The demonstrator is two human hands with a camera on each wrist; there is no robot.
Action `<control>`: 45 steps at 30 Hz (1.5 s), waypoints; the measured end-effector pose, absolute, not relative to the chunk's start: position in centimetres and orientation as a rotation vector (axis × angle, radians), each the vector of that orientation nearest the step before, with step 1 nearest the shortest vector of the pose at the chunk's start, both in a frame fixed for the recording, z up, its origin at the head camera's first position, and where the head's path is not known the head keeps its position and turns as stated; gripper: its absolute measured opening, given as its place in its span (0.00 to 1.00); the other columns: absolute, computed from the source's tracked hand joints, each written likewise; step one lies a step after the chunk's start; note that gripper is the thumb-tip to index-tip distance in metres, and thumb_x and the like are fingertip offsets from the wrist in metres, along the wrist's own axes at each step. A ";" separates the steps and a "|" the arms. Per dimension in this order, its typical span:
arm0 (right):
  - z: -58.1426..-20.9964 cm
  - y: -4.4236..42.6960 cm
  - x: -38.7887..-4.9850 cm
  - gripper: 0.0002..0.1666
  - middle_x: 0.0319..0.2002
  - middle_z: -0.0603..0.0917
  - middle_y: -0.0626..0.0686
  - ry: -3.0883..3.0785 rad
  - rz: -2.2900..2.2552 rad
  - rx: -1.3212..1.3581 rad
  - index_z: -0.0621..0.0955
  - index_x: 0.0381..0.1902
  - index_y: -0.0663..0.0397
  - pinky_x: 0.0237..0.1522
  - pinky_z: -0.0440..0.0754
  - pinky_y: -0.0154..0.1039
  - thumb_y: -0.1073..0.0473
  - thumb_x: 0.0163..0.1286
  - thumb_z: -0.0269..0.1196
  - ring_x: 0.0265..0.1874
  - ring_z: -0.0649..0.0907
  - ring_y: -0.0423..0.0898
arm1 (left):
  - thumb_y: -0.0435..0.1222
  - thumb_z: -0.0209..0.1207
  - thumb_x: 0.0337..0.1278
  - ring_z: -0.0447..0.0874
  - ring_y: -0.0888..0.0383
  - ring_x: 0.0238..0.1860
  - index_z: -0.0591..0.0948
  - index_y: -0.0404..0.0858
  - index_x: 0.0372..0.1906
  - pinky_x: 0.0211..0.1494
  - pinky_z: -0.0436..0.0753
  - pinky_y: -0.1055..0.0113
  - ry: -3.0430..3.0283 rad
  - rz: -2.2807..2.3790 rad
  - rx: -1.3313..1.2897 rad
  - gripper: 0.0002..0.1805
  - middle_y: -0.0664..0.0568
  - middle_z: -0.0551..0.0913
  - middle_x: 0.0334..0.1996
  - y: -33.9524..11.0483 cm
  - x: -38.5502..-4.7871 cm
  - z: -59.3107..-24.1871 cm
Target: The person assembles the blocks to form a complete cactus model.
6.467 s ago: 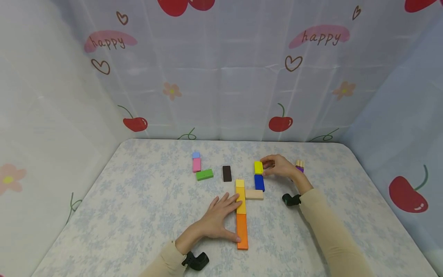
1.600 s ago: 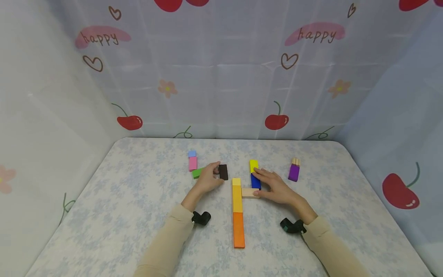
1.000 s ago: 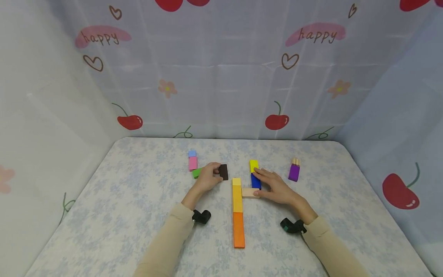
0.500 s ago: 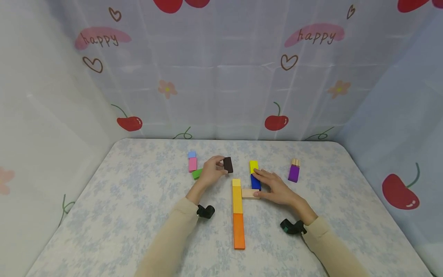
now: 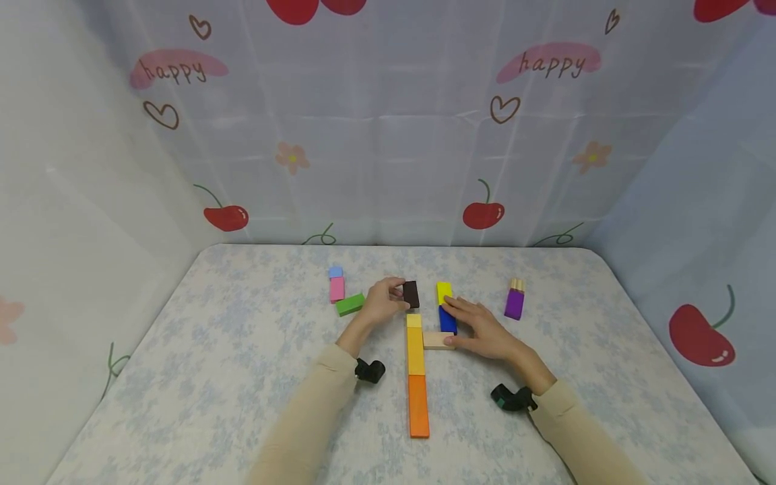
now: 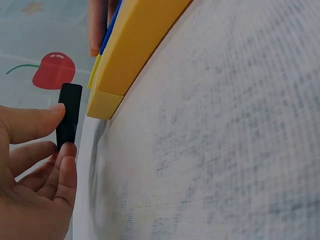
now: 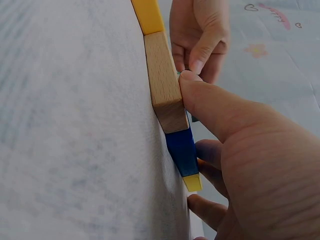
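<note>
My left hand point(image 5: 380, 301) pinches a dark brown block point(image 5: 411, 294) by its left side, thumb against fingers. In the left wrist view that block point(image 6: 69, 112) is off the table surface. It is just behind the small pale yellow block point(image 5: 413, 320) that heads a column with a golden yellow block point(image 5: 415, 350) and an orange block point(image 5: 418, 406). My right hand point(image 5: 485, 330) rests with spread fingers on a plain wooden block point(image 5: 435, 340) and a blue block point(image 5: 447, 319). A bright yellow block point(image 5: 444, 291) lies against the blue one, partly under the fingertips.
At the left back lie a light blue block point(image 5: 336, 271), a pink block point(image 5: 337, 289) and a slanted green block point(image 5: 350, 304). On the right are a purple block point(image 5: 514, 304) and several thin wooden pieces point(image 5: 517, 285). A printed curtain point(image 5: 376, 135) hangs behind the table.
My left hand has lifted the dark brown block and carried it right, behind the yellow column; the green block shows again. My right hand, earlier at the bright yellow block, stays on the blue and wooden blocks.
</note>
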State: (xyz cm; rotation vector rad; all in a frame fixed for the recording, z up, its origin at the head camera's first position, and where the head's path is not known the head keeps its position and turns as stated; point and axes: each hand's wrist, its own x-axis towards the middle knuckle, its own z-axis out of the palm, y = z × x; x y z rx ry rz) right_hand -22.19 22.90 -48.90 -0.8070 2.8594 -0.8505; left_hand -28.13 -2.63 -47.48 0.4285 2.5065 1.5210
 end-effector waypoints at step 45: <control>-48.8 22.8 -22.0 0.44 0.75 0.62 0.59 2.854 -0.870 -0.776 0.67 0.72 0.54 0.70 0.46 0.71 0.42 0.65 0.65 0.74 0.58 0.64 | 0.30 0.59 0.64 0.78 0.45 0.54 0.73 0.34 0.66 0.56 0.79 0.53 2.501 1.422 0.451 0.25 0.38 0.79 0.54 -2.5 -28.2 -48.6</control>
